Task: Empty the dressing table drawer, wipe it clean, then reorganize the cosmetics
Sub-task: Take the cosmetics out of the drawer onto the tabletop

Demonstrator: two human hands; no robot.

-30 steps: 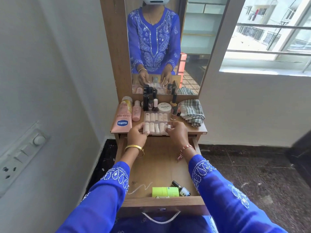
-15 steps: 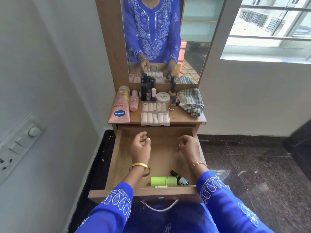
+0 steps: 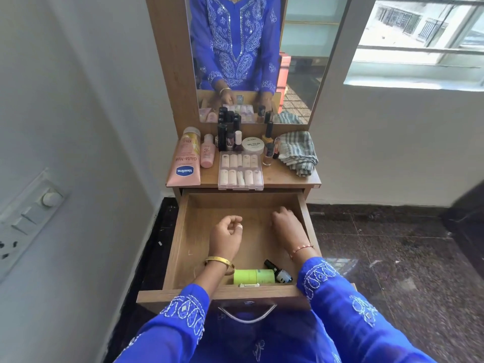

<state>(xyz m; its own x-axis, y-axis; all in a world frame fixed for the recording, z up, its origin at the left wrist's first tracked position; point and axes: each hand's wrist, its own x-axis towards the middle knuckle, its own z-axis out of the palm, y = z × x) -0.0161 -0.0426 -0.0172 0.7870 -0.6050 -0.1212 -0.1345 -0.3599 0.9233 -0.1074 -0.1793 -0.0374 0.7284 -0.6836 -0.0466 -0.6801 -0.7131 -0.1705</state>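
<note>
Loosely curled fingers of the left hand (image 3: 227, 236) and right hand (image 3: 286, 224) hold nothing above the open wooden drawer (image 3: 183, 247), where a lime-green cylindrical tube (image 3: 253, 276) and small dark bottle (image 3: 278, 271) lie at the front.

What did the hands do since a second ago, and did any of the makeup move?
Both hands let go of the clear nail box on the tabletop and drew back over the open drawer. The left hand and right hand now hang there, loosely curled, holding nothing. The box stayed where they set it. The green tube and small black-capped bottle at the drawer's front, the folded cloth and the other bottles have not moved.
</note>
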